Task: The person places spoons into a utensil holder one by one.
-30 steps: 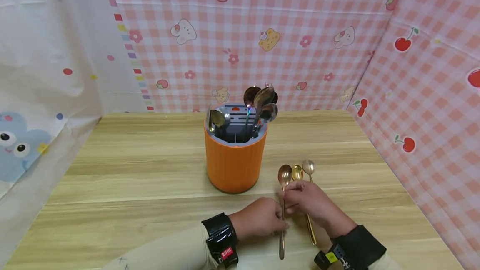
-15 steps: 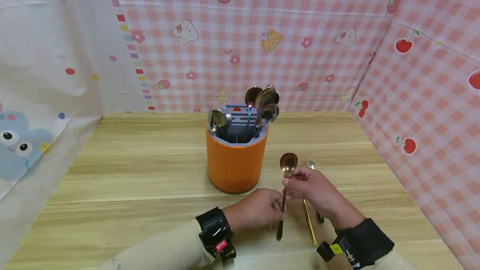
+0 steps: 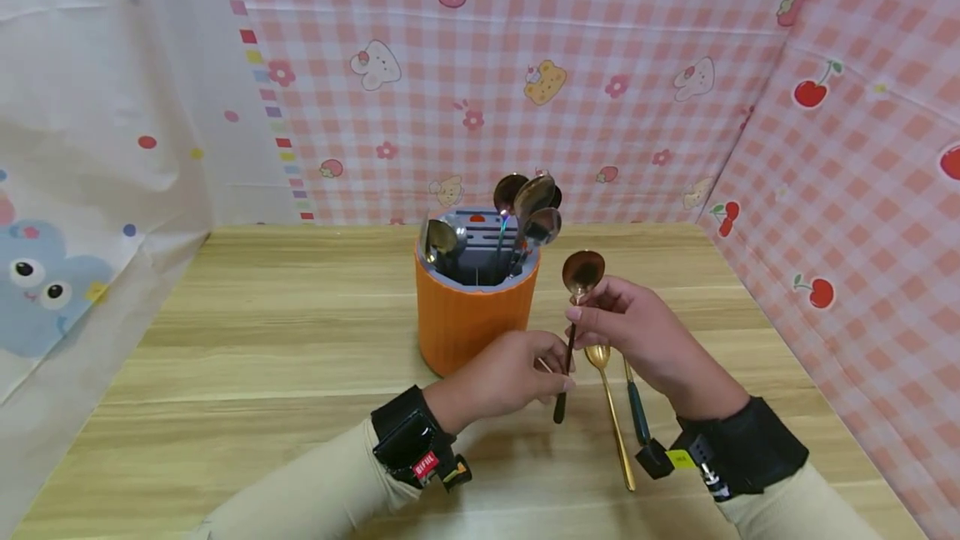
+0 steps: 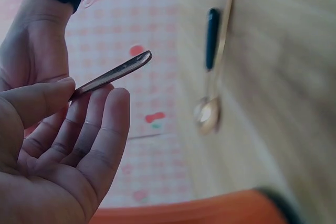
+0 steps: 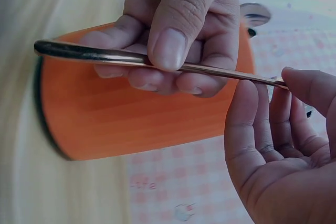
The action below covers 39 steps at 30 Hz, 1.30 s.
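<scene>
Both hands hold one copper-coloured spoon (image 3: 583,272) above the table, bowl uppermost and handle pointing down. My right hand (image 3: 645,340) pinches it just below the bowl. Lower on the handle, my left hand (image 3: 510,369) grips between thumb and fingers, overlapping the front of an orange utensil holder (image 3: 472,319) in the head view. The left wrist view shows the handle end (image 4: 123,72) sticking out past the left thumb. A gold spoon (image 3: 618,423) lies on the table under the right hand, beside a spoon with a dark green handle (image 3: 637,413), whose bowl the right hand hides in the head view.
Several spoons (image 3: 534,194) stand bowl-up in the holder's right side, with more spoons (image 3: 442,236) at its left. Slots (image 3: 487,233) line the back of its grey insert. Pink checked cloth (image 3: 420,98) walls the wooden table (image 3: 300,340) behind and at right.
Both hands have lifted the copper spoon off the table and moved it away from the body, tipping it more upright. The gold and green-handled spoons have come into fuller view.
</scene>
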{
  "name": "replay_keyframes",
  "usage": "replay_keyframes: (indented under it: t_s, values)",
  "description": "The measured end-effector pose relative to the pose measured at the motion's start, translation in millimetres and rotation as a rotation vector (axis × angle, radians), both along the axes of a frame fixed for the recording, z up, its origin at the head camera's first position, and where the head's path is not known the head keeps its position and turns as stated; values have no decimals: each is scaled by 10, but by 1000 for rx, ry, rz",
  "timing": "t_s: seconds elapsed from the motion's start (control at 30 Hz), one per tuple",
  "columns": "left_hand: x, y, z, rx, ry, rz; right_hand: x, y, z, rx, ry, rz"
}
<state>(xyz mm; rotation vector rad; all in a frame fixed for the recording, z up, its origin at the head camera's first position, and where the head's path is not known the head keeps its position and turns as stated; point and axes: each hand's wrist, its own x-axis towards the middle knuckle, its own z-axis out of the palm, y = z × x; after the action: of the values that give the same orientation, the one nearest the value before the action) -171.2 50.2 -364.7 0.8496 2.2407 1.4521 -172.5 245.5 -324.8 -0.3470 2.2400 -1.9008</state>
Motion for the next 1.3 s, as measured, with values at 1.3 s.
replay_keyframes:
  t_s: [1.3]
  values:
    - [-285,-849,1003,145,202,387,-519,-1011,1123,-276,260,119]
